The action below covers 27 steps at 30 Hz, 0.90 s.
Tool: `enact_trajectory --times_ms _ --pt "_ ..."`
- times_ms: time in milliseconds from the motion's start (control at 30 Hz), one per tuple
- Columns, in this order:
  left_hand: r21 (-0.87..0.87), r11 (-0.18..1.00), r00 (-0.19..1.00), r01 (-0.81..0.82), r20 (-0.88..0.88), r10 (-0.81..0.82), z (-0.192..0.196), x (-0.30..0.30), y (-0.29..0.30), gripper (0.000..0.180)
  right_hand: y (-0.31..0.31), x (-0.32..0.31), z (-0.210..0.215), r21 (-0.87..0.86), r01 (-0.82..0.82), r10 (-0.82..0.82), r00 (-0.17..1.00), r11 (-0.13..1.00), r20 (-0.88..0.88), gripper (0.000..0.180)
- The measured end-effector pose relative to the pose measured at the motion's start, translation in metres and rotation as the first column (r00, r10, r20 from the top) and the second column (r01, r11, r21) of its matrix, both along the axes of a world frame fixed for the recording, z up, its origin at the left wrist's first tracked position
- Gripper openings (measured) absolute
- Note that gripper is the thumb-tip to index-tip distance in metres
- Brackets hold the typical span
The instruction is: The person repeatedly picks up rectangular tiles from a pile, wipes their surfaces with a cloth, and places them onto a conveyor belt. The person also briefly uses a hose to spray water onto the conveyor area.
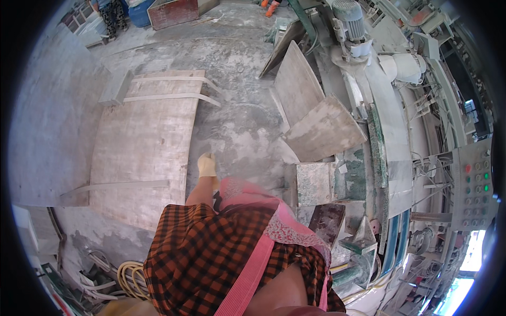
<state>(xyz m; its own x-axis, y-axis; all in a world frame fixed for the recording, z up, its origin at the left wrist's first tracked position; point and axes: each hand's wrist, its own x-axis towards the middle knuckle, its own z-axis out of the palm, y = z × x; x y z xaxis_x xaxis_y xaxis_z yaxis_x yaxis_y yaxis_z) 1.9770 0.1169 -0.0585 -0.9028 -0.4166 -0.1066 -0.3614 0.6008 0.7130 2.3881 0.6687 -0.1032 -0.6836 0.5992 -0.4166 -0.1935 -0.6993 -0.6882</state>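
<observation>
My left hand (207, 165), in a cream glove, hangs in front of my body above the grey stained floor (237, 131). Its fingers look bunched and small, and their grip cannot be made out. I see nothing large in it. A bare forearm links it to an orange-and-black checked sleeve (184, 224). Beside the wrist, a small cream patch (215, 183) shows, too little to name. The pink apron (245, 274) with a lace-patterned edge crosses my body. My right hand does not show. Nearest the left hand is a large flat board (145, 142) on the left.
Pale strips (168, 98) lie across the board. Leaning slabs (324, 129) stand on the right, beside a long machine with a motor (349, 21) and a button panel (473, 184). A coiled yellow hose (130, 279) lies lower left. Another person (110, 16) stands far left.
</observation>
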Motion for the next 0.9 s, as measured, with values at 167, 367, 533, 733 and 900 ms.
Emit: enact_trajectory --times_ms 167,367,533,733,900 --pt "-0.03 1.0 0.991 -0.005 -0.13 0.001 0.001 -0.006 0.015 0.028 0.005 -0.007 0.016 0.129 0.159 -0.2 0.874 0.979 0.444 0.013" --pt "-0.026 1.0 0.996 0.002 -0.084 -0.004 -0.001 -0.005 0.016 0.027 -0.026 -0.041 0.078 0.367 -0.129 -0.235 0.568 0.921 0.789 0.036" --pt "-0.005 1.0 0.999 -0.018 -0.042 0.018 -0.002 0.002 0.008 0.028 -0.035 -0.047 0.096 0.413 -0.209 -0.254 0.528 0.886 0.811 0.048" --pt "-0.026 0.999 0.999 -0.027 -0.035 0.026 -0.007 0.004 -0.009 0.028 -0.037 -0.043 0.081 0.339 -0.164 -0.17 0.62 0.926 0.766 0.047" --pt "-0.006 1.0 1.0 -0.021 -0.016 0.021 -0.009 0.003 -0.014 0.028 -0.036 -0.034 0.06 0.39 -0.359 -0.102 0.611 0.848 0.785 0.042"
